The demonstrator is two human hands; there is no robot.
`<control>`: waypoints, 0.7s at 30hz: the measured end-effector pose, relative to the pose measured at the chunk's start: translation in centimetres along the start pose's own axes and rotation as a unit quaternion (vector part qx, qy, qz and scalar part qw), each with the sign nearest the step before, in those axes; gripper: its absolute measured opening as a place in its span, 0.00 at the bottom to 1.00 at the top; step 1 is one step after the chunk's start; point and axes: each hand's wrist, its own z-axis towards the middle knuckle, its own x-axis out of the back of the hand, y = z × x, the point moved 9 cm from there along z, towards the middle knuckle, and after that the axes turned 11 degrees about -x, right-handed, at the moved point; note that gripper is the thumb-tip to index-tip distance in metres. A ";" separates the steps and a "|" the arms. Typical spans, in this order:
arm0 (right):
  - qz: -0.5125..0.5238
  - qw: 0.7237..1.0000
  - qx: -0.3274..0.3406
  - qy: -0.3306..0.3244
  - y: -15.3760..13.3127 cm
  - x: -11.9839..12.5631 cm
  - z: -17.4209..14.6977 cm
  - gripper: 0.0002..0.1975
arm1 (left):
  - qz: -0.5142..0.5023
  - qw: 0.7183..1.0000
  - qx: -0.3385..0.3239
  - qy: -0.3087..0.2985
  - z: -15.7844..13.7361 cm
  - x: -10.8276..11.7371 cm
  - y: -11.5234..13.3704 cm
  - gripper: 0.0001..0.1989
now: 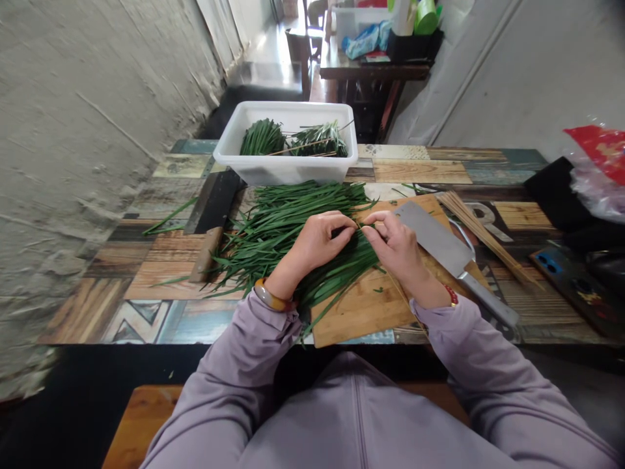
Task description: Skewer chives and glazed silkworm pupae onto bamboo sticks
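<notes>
Long green garlic chives [288,215] lie in a wide heap across the table and the left part of a wooden cutting board [356,306]. Over the board's upper left, my left hand [325,242] is closed in a pinch on the end of a chive. Close beside it, my right hand [393,244] is also pinched shut, fingertips nearly touching the left ones. A thin bamboo skewer [404,293] runs from under the right palm toward the board's near edge. To the right, a cleaver [432,234] rests on the board.
A white plastic tub [283,170] at the back holds chive bundles and skewers. Left of the heap lies a dark knife [209,208] with a wooden handle. Loose bamboo skewers [483,234] lie right of the board, near a phone-like dark object [576,280]. A red plastic bag [598,156] stands far right.
</notes>
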 end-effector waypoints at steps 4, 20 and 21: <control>0.003 1.000 -0.001 0.000 0.0 0.0 0.0 0.07 | 0.057 0.992 0.054 0.095 -0.4 2.7 -2.3 0.09; 0.016 0.999 0.026 -0.011 -0.2 -0.3 -0.3 0.13 | 0.360 0.922 0.137 0.039 -1.5 4.7 -5.1 0.10; 0.016 0.999 0.027 -0.011 -0.2 -0.3 -0.3 0.13 | 0.367 0.918 0.145 0.027 -1.5 4.6 -5.2 0.10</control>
